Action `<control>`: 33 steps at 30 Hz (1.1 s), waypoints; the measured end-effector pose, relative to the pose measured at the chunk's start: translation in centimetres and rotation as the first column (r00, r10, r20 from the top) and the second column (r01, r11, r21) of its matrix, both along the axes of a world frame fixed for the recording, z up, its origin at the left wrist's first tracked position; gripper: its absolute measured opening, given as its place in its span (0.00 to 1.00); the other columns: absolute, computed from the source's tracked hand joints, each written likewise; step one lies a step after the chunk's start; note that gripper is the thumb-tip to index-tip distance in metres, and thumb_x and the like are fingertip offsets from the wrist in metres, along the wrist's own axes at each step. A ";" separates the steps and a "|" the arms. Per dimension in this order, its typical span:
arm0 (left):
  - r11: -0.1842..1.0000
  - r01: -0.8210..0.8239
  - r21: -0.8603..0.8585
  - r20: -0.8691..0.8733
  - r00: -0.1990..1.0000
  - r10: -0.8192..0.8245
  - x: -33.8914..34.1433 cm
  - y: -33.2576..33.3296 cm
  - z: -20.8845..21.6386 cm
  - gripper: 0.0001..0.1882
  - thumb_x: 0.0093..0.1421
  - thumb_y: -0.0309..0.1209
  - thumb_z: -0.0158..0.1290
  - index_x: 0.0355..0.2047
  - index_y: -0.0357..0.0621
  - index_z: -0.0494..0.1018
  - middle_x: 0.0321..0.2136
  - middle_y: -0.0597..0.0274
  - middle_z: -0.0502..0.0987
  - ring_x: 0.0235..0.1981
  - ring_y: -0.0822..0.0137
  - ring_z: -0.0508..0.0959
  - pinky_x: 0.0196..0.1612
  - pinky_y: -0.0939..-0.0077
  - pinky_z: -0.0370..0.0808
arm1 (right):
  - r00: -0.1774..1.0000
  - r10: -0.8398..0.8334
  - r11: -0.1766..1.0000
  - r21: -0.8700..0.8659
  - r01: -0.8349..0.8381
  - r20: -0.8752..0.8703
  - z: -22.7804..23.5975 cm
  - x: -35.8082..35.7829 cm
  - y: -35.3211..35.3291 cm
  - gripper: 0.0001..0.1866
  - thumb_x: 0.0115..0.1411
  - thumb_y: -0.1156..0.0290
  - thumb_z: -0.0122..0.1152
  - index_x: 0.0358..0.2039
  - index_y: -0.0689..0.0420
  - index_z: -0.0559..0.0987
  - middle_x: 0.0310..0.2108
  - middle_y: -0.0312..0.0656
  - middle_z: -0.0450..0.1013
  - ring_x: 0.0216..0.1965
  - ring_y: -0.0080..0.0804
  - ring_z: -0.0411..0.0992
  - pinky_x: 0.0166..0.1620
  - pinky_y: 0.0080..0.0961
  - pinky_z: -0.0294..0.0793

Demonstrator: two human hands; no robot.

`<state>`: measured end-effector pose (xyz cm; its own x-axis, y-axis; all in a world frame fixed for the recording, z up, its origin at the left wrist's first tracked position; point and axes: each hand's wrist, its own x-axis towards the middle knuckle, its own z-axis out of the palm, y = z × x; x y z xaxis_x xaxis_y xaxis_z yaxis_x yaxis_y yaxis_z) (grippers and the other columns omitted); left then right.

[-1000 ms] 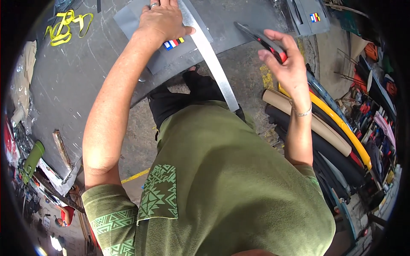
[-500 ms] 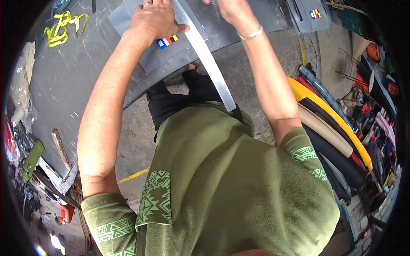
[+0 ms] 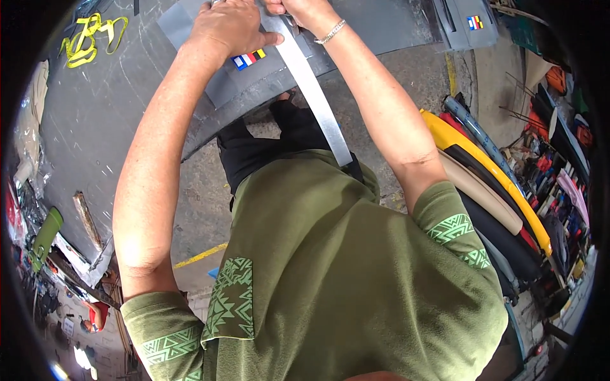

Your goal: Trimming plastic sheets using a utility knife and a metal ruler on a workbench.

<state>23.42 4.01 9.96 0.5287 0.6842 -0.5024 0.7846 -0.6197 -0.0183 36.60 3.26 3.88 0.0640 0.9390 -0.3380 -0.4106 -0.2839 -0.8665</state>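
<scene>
A long metal straightedge lies across a grey sheet and sticks out past the table's near edge toward my shirt. My left hand presses flat on the sheet, its thumb spread onto the straightedge; its fingertips reach the top of the picture. A small label of coloured blocks shows beside that hand. My right hand is closed at the straightedge's right side, near the picture's top. A bit of greyish metal shows under its fingers, but what it grips is mostly hidden.
The dark table carries a tangle of yellow strap at far left and more grey sheets at far right. A wooden stick lies at left. Rolls of material, one yellow, lean at right. Another person appears at lower left.
My right hand has moved left and a little down, from out over the table to the straightedge's side. My left hand and the straightedge have stayed nearly in place.
</scene>
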 end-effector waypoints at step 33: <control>0.999 -0.029 0.013 -0.009 1.000 0.029 -1.3 -0.2 -0.4 0.61 0.56 0.61 0.62 0.73 0.28 0.47 0.72 0.29 0.51 0.74 0.35 0.52 0.73 0.49 0.57 | 0.999 0.014 0.994 0.107 -0.018 0.038 0.4 -1.3 -0.6 0.29 0.77 0.50 0.39 0.70 0.52 0.64 0.23 0.32 0.66 0.14 0.19 0.60 0.15 0.20 0.61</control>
<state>22.15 3.76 9.53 0.5040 0.7054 -0.4983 0.8020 -0.5964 -0.0330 35.26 2.63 4.32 0.0594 0.9706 -0.2331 -0.3736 -0.1950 -0.9069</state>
